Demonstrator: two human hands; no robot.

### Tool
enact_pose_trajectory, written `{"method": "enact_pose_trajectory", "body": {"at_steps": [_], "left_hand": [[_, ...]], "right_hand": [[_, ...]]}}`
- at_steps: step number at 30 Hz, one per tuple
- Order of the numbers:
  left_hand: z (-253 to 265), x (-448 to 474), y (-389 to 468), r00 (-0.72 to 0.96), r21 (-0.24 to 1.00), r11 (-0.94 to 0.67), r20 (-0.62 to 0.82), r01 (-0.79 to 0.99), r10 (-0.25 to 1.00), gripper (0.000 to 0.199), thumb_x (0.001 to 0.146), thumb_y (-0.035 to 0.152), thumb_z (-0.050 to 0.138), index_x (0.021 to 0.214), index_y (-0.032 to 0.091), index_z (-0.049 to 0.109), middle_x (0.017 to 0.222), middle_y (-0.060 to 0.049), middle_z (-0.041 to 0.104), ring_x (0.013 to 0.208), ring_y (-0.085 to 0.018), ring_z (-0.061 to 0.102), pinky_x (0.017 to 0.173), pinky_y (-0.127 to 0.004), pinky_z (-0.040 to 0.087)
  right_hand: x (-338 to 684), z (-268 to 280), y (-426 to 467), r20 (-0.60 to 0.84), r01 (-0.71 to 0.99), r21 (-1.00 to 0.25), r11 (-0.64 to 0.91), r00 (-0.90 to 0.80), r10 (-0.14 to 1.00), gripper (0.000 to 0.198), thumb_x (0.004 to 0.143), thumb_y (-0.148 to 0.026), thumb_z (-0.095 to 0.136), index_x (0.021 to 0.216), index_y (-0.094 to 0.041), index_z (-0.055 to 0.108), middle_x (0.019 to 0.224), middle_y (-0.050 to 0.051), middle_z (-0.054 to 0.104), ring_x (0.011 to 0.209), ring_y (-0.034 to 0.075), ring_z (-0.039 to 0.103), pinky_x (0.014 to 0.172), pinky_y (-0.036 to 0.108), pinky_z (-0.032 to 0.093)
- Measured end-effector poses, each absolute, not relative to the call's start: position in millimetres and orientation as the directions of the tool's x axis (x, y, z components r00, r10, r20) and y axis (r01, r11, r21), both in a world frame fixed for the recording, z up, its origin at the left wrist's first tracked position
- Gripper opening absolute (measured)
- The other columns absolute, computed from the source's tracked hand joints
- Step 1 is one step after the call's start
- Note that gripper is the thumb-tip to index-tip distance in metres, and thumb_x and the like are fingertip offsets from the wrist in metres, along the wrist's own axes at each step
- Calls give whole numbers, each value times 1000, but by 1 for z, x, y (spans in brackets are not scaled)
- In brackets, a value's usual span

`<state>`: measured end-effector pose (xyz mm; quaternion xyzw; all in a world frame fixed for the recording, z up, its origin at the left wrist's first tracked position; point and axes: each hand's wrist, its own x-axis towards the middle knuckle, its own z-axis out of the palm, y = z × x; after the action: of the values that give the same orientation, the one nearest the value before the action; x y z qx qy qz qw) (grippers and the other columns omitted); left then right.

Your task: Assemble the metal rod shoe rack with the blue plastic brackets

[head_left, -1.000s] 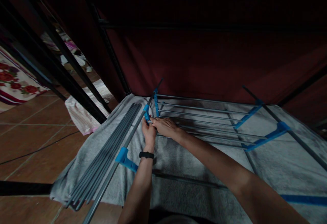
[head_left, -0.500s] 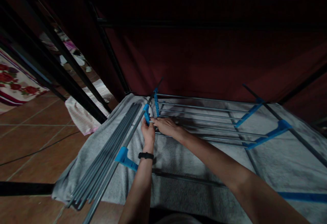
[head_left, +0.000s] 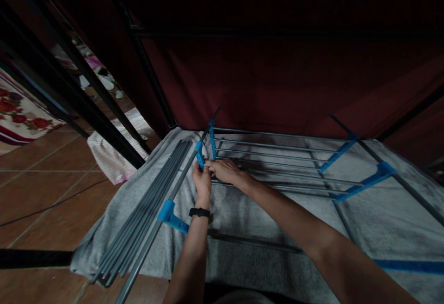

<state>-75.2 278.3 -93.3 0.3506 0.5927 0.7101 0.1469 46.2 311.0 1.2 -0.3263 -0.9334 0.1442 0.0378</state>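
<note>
My left hand (head_left: 202, 183) is closed around the lower end of a blue plastic bracket (head_left: 199, 153) on the left grey pole of a rack frame. My right hand (head_left: 225, 171) meets it from the right, fingers pinched on the end of a thin grey metal rod at the bracket; the fingers partly cover that end. Behind them a second blue bracket (head_left: 212, 139) carries several rods running across to blue brackets (head_left: 364, 183) on the right pole. Nearer me, another blue bracket (head_left: 171, 217) sticks out from the left pole, its tip beside my left forearm.
A bundle of loose grey tubes (head_left: 145, 207) lies left of the frame on a grey blanket (head_left: 277, 264). A dark red cloth (head_left: 270, 86) hangs behind. Black metal posts (head_left: 86, 105) stand at left, with a striped cloth (head_left: 104, 156) and a cable on the tiled floor (head_left: 41, 188).
Both hands stay at the same bracket, with hardly any shift. The view has moved very slightly.
</note>
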Motion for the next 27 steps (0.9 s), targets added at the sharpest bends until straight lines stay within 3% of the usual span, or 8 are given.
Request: {"method": "enact_pose_trajectory", "body": {"at_steps": [10,20,27], "left_hand": [[-95,-71,277,-702,936,-216,352,279,619,38,81,15,55,116,16,69,116,-15,76,110,-25,71,104,-38,53],[-93,-65,274,-738,917,-38,343,397,581,37,83,21,52,115,14,69,95,-12,74,84,-25,68,86,-37,54],[-90,-67,274,-723,932,-135,348,337,596,36,79,14,54,111,17,69,94,-9,75,93,-25,70,96,-37,53]], "right_hand": [[47,10,306,-41,594,-287,752,-792,609,35,108,-31,40,137,-24,59,129,10,73,120,25,69,97,34,52],[45,12,304,-48,637,-280,718,-756,653,38,107,-30,39,137,-24,61,129,11,73,118,25,69,97,35,53],[45,5,303,-9,625,-264,735,-763,646,43,108,-33,40,148,-24,52,138,12,68,121,25,67,101,40,52]]}}
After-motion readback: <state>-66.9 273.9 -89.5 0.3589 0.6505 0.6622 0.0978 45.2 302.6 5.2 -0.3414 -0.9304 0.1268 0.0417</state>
